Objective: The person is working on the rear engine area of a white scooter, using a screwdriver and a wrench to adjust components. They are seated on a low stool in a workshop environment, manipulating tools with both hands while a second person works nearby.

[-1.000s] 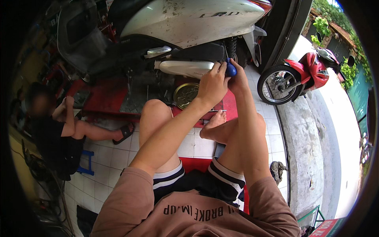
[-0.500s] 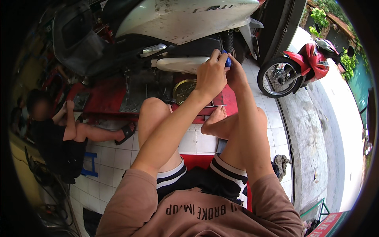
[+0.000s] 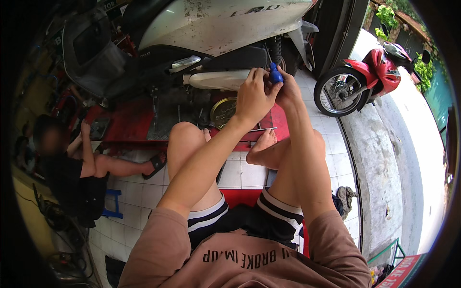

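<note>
My two hands meet in front of the rear part of a silver-white motorbike [image 3: 216,29]. Between them stands a small blue bottle-shaped object [image 3: 275,74], with a narrow top and rounded base; its exact kind is unclear. My right hand [image 3: 289,91] is closed around its right side. My left hand [image 3: 254,96] has curled fingers, and its thumb lies against the base of the blue object. What the left fingers pinch, if anything, is hidden. Just behind the hands is the bike's pale exhaust cover [image 3: 216,79].
Below the bike lies a red platform [image 3: 129,125] with a round gold-rimmed tray [image 3: 213,115] and a thin metal rod [image 3: 261,128]. At left sits another person [image 3: 62,168] on a blue stool [image 3: 113,201]. A red motorbike [image 3: 370,79] stands at right, beyond the tiled floor.
My hands have turned slightly and the left fingers have shifted left, so more of the blue object shows. The view has moved a little.
</note>
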### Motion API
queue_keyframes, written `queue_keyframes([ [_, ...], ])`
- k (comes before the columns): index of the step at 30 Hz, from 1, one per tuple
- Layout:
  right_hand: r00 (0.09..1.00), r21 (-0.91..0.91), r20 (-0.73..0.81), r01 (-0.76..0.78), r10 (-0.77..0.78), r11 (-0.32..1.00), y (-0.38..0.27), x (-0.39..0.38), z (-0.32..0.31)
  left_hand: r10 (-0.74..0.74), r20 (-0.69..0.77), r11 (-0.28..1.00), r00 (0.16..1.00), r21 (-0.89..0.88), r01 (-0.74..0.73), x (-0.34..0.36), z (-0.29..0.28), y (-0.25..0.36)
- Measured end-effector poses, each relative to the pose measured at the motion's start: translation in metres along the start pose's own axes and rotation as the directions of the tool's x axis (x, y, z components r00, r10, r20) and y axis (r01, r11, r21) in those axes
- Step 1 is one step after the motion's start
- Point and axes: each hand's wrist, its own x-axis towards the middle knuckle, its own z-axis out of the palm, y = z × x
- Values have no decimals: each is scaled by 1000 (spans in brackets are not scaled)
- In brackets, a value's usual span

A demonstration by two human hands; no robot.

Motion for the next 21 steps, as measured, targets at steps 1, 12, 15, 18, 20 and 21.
queue_keyframes([
  [1, 1000, 23, 17, -10, 9, 1000, 4, 0, 1, 11, -13, 1000, 1000, 26, -11, 1, 1, 0],
  [12, 999, 3, -21, 33, -33, 999, 11, -7, 1, 338, 154, 885, 929, 283, -369, 5, 11, 10],
  [15, 999, 15, -2, 53, -53, 998, 2, -11, -6, 333, 206, 870, 920, 311, -384, 1, 18, 11],
  [18, 993, -76, -70, 87, -92, 993, -2, -5, -10, 368, 196, 862, 909, 294, -412, 7, 16, 13],
  [20, 988, -100, -136, 54, -67, 994, 1, -2, -4, 342, 189, 871, 920, 305, -386, 7, 8, 10],
  [21, 984, -133, -157, 58, -79, 989, 6, 4, -8, 296, 191, 897, 936, 281, -341, 5, 2, 13],
])
